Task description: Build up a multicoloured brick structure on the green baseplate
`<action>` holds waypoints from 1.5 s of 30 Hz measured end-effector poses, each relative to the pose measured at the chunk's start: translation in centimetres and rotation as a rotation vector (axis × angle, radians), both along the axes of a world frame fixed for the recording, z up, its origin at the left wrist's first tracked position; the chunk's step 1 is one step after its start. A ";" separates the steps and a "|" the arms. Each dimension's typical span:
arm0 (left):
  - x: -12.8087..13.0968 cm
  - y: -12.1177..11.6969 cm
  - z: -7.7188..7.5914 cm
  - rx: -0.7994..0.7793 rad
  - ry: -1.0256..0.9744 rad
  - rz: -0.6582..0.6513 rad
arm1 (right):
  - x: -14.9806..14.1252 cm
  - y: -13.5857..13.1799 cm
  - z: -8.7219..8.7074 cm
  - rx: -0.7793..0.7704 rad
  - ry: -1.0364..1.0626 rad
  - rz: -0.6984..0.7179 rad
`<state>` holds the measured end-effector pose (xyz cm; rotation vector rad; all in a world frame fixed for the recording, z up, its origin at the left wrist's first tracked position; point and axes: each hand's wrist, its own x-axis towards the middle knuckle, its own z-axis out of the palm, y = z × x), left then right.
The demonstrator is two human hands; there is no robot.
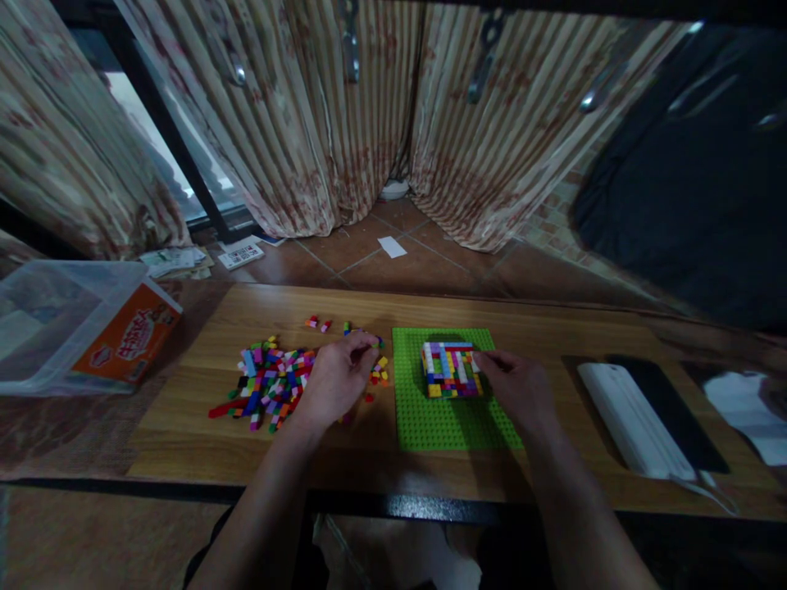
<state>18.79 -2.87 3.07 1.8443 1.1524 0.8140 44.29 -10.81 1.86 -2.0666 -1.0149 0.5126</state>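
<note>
A green baseplate (443, 422) lies on the wooden table (184, 442). On it stands a small multicoloured brick build (450, 370). My right hand (520, 385) rests at the build's right edge, fingertips closed against it. My left hand (337, 378) hovers over the right end of a pile of small loose bricks (270, 381), fingers curled in a pinch; what they pinch is too small to name. A few more loose bricks (379, 373) lie between that hand and the baseplate.
A clear plastic bin (43, 328) with an orange box (132, 332) sits at the far left. A white device (633, 418) on a black flat object (670, 414) lies at the right. Curtains (344, 123), floor tiles and papers are beyond the table.
</note>
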 end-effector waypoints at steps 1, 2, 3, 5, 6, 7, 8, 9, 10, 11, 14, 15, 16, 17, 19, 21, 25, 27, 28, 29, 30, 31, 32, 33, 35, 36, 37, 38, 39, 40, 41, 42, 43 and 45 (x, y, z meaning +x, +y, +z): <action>0.0 0.0 -0.1 0.003 0.000 0.000 | 0.1 0.0 -0.1 0.011 0.041 -0.004; 0.0 0.1 -0.1 0.005 -0.001 0.002 | 0.2 0.1 -0.2 0.023 0.079 -0.008; 0.0 0.1 -0.1 0.005 -0.003 0.004 | 0.2 0.1 -0.3 0.030 0.110 -0.011; 0.0 0.1 -0.1 0.004 -0.002 0.003 | 0.3 0.2 -0.5 0.031 0.146 -0.023; -0.1 0.1 0.0 0.005 0.002 0.003 | 0.2 0.1 -0.6 0.031 0.150 -0.027; -0.1 0.0 0.0 0.006 0.006 0.004 | 0.2 0.1 -0.6 0.034 0.148 -0.029; -0.1 0.0 0.0 0.007 0.009 0.007 | 0.1 0.1 -0.6 0.039 0.142 -0.029; -0.1 0.0 0.1 0.012 0.009 0.011 | 0.0 0.0 -0.7 0.047 0.136 -0.025; -0.1 0.0 0.0 0.019 0.007 0.013 | -0.2 0.0 -0.7 0.056 0.128 -0.021; -0.2 0.1 0.0 0.025 0.006 0.014 | -0.3 -0.1 -0.7 0.063 0.117 -0.012; -0.2 0.2 -0.1 0.044 0.007 0.016 | -0.7 -0.3 -0.7 0.075 0.049 0.011; -0.2 0.2 -0.2 0.048 0.011 0.012 | -0.8 -0.4 -0.7 0.074 0.018 0.024; -0.2 0.2 -0.2 0.052 0.017 0.011 | -0.8 -0.4 -0.6 0.070 -0.008 0.038; -0.3 0.2 -0.2 0.056 0.023 0.014 | -0.7 -0.5 -0.6 0.064 -0.023 0.052; -0.5 0.3 -0.1 0.065 0.031 0.023 | -0.4 -0.5 -0.4 0.041 -0.016 0.051; -0.8 0.5 0.0 0.073 0.031 0.041 | 0.2 -0.5 -0.2 0.044 -0.002 -0.018; -1.4 0.9 0.2 0.095 0.015 0.085 | 0.8 -0.3 0.4 0.207 -0.021 -0.212; -1.7 1.1 0.4 0.101 -0.002 0.104 | 0.4 -0.2 0.8 0.321 -0.011 -0.228; -1.9 1.2 0.5 0.104 -0.009 0.115 | -0.1 -0.2 1.1 0.369 -0.008 -0.216; -2.1 1.2 0.5 0.107 -0.013 0.133 | -0.8 -0.2 1.3 0.407 -0.013 -0.193; -2.2 1.3 0.6 0.107 -0.017 0.150 | -1.5 -0.3 1.5 0.436 -0.028 -0.162; -2.4 1.3 0.6 0.105 -0.021 0.166 | -2.4 -0.5 1.6 0.459 -0.047 -0.122; -2.5 1.3 0.6 0.101 -0.025 0.178 | -3.3 -0.7 1.7 0.476 -0.067 -0.072; -2.7 1.4 0.6 0.095 -0.029 0.187 | -4.2 -0.8 1.8 0.489 -0.082 -0.013; -3.0 1.4 0.5 0.084 -0.039 0.199 | -5.9 -1.2 1.7 0.499 -0.107 0.133; -3.1 1.5 0.5 0.083 -0.037 0.203 | -6.8 -1.3 1.6 0.494 -0.122 0.220; -3.2 1.5 0.4 0.087 -0.033 0.207 | -7.6 -1.4 1.4 0.483 -0.137 0.310; -3.2 1.5 0.4 0.091 -0.026 0.206 | -8.4 -1.5 1.1 0.470 -0.150 0.396; -3.3 1.5 0.5 0.094 -0.019 0.202 | -9.1 -1.4 0.9 0.455 -0.159 0.473; -3.3 1.5 0.5 0.095 -0.008 0.197 | -9.8 -1.4 0.6 0.441 -0.163 0.536; -3.4 1.5 0.5 0.094 0.002 0.189 | -10.4 -1.3 0.3 0.426 -0.165 0.584; -3.4 1.5 0.5 0.090 0.013 0.179 | -10.9 -1.1 0.0 0.414 -0.168 0.613; -3.5 1.5 0.5 0.085 0.029 0.165 | -11.3 -0.9 -0.2 0.401 -0.175 0.632; -3.5 1.3 0.5 0.081 0.070 0.128 | -12.0 -0.4 -0.7 0.369 -0.200 0.632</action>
